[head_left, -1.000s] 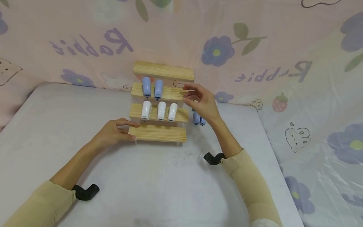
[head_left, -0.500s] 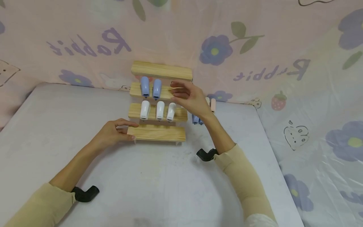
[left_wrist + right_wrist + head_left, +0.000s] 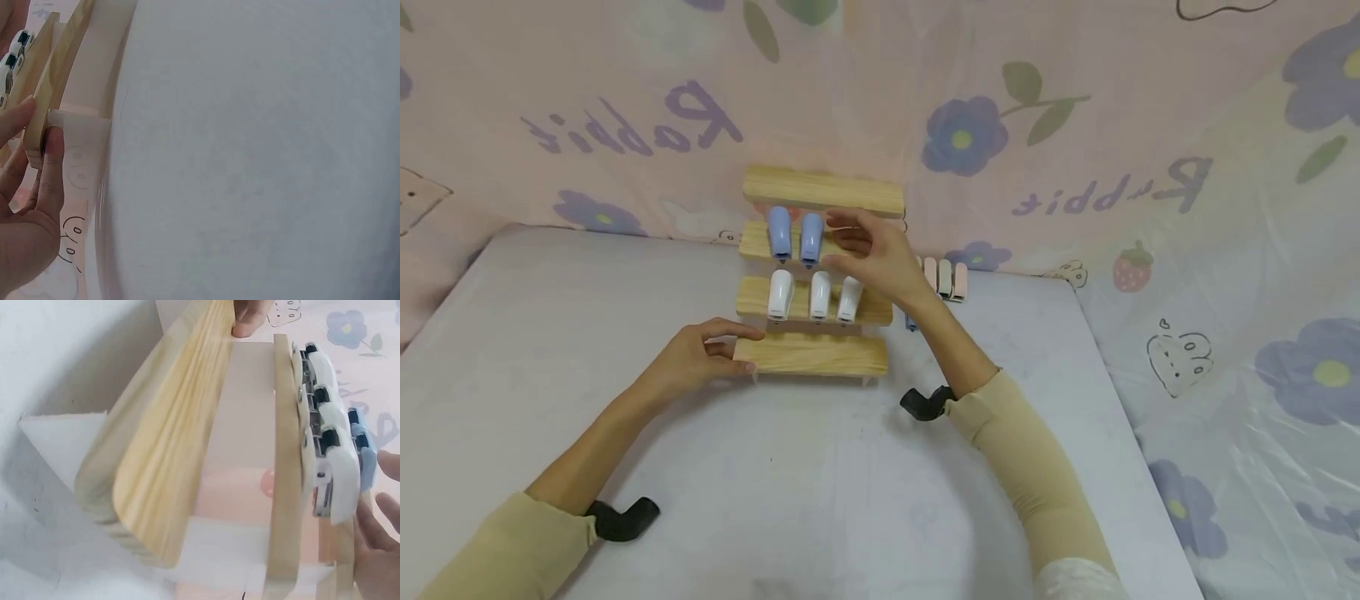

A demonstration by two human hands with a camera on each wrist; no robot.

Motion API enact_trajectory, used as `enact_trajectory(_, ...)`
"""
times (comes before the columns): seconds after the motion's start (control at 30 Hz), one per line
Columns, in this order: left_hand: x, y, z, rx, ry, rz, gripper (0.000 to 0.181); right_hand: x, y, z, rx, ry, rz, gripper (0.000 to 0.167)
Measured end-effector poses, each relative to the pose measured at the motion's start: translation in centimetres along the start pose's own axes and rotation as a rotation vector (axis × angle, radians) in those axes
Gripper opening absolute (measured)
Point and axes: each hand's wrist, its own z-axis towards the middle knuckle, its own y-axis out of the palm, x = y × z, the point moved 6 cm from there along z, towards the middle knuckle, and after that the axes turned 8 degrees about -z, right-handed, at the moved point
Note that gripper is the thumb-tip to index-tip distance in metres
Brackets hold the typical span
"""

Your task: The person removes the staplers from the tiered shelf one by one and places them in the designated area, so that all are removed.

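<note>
A tiered wooden display rack (image 3: 812, 357) stands on the white table. Its lowest plank's left end is pinched between the thumb and fingers of my left hand (image 3: 681, 367), as the left wrist view confirms. One tier up sit three white mini staplers (image 3: 820, 293), the right one partly behind my right hand. Two blue mini staplers (image 3: 779, 232) stand on the tier above. My right hand (image 3: 880, 254) hovers just right of the blue pair, thumb and fingers apart, with nothing seen between them. In the right wrist view its fingers (image 3: 369, 528) appear close to a blue stapler (image 3: 364, 450).
Beyond my right wrist, more small staplers stand on the table: pink (image 3: 959, 281) and pale green (image 3: 945, 278) ones in a row, plus a partly hidden blue one (image 3: 912, 322). A patterned curtain (image 3: 850, 92) hangs directly behind the rack.
My right hand has moved left along the second tier from the rack's right end toward the blue staplers, uncovering staplers behind it. My left hand keeps its hold on the lowest plank.
</note>
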Motion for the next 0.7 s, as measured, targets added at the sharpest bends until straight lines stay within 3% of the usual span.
enact_trajectory(0.3,-0.3,0.0,0.1,-0.020,-0.002,-0.020,0.050,0.5,0.6,0.6,0.003,-0.042,-0.056,0.059)
enact_trajectory(0.57,-0.1,-0.1,0.2,-0.020,-0.009,-0.020,0.049,0.3,0.9,1.3,-0.043,0.016,-0.097,0.064)
enact_trajectory(0.7,-0.1,-0.2,0.2,-0.024,-0.019,-0.007,0.049,0.3,1.1,1.5,-0.047,0.008,-0.116,0.063)
